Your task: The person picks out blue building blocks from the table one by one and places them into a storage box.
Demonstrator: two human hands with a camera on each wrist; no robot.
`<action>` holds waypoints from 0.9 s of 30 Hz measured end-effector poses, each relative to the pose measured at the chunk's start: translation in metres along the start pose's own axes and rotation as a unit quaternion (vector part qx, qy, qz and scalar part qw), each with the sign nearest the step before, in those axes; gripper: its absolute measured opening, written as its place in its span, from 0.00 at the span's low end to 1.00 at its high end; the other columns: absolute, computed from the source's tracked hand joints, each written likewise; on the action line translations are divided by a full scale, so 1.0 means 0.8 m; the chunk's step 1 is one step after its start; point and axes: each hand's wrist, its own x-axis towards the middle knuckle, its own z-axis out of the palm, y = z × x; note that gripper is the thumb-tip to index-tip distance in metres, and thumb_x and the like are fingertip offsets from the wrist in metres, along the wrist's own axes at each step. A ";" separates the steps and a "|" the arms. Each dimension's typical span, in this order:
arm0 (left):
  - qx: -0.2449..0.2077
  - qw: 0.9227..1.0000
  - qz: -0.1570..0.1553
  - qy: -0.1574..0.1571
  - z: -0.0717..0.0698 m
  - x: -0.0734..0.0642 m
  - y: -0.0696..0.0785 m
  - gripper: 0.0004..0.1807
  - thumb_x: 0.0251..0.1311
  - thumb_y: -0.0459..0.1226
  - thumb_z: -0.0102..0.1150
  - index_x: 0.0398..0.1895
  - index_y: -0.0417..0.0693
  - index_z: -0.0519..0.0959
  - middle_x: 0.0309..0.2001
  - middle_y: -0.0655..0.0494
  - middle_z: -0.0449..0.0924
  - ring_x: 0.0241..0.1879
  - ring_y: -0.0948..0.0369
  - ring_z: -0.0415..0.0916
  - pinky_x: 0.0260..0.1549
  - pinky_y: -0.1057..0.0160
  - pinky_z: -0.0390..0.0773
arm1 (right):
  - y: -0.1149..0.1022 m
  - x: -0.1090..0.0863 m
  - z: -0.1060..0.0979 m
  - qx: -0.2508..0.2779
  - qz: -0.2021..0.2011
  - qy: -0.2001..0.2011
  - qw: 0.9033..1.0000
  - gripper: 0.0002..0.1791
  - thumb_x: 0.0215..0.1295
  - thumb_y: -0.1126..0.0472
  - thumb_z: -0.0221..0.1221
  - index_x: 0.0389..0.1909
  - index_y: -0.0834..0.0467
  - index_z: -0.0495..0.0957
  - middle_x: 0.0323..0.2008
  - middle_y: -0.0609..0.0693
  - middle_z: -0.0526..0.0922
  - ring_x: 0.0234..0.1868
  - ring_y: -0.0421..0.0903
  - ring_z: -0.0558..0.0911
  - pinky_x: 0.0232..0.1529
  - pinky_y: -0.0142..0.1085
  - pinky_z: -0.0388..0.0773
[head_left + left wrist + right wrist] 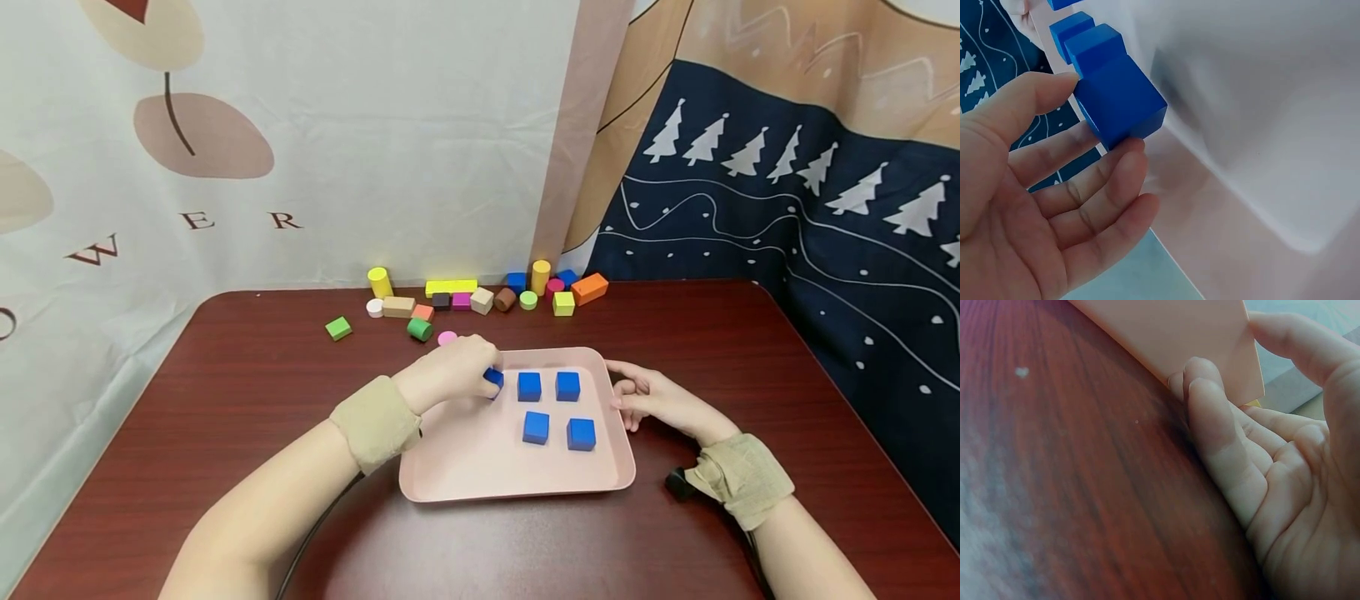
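Observation:
My left hand [459,367] pinches a blue cube [494,379] between thumb and fingers, over the far left part of a pink tray [465,467]. In the left wrist view the held cube [1121,103] is tilted, with the lower fingers loosely bent below it. Several other blue cubes [529,387] sit apart from one another in the tray's right half. At the tray's right edge is my right hand [648,400]. The right wrist view has its thumb at the tray's rim [1250,337] and bent fingers [1213,415] against the outer side.
Behind the tray, a loose row of coloured blocks lies along the table's far edge, including a yellow cylinder [380,282], an orange block [589,288] and a green cylinder [420,329]. A light green block [338,328] lies further left. Printed cloth [420,150] hangs behind the brown table [247,392].

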 end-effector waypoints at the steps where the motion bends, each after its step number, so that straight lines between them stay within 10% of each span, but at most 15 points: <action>1: 0.000 1.000 -0.002 -0.001 0.000 0.000 0.000 0.11 0.55 0.39 0.68 0.40 0.46 0.83 0.29 0.59 0.77 0.30 0.61 0.74 0.31 0.65 0.76 | 0.000 0.000 0.000 -0.001 0.000 0.000 1.000 0.38 0.69 0.64 0.55 0.72 0.68 0.47 0.32 0.59 0.78 0.23 0.46 0.79 0.26 0.36 0.80; 27: -0.006 0.998 -0.049 -0.029 0.007 0.001 0.003 0.17 0.54 0.41 0.69 0.48 0.50 0.82 0.36 0.59 0.80 0.35 0.61 0.75 0.33 0.60 0.77 | 0.002 0.000 -0.001 0.001 -0.001 -0.001 1.000 0.37 0.69 0.65 0.55 0.72 0.68 0.47 0.32 0.59 0.78 0.24 0.46 0.79 0.26 0.36 0.80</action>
